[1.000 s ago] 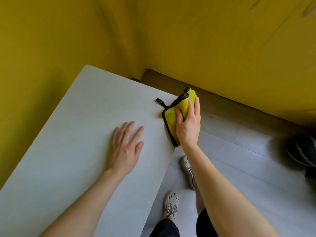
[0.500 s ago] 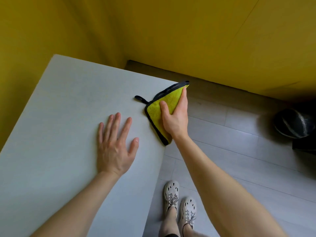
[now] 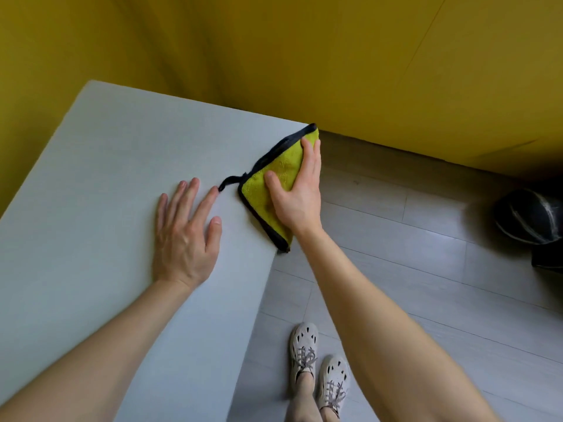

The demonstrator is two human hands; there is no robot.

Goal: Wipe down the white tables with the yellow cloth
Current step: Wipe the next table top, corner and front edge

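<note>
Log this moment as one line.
step: wiping | right hand: pressing yellow cloth flat at right edge of white table | left hand: flat on table

1. Table (image 3: 91, 208): cut off by left & bottom edges, so we can't see its near end; underside hidden.
2. Cloth (image 3: 274, 175): right hand (image 3: 297, 199) lies flat over much of it; we can't tell how the covered part is folded, nor whether its right side hangs past the table edge.
3. Dark object (image 3: 530, 214), far right: cut by frame edge, in shadow; we can't tell what it is.
4. Forearms (image 3: 380, 315): both run out at bottom edge, elbows out of frame.
5. Legs (image 3: 304, 403): cut at bottom; only ankles & shoes (image 3: 304, 351) show.
6. Left hand (image 3: 182, 233): palm down, so we can't see the tabletop under it.
</note>
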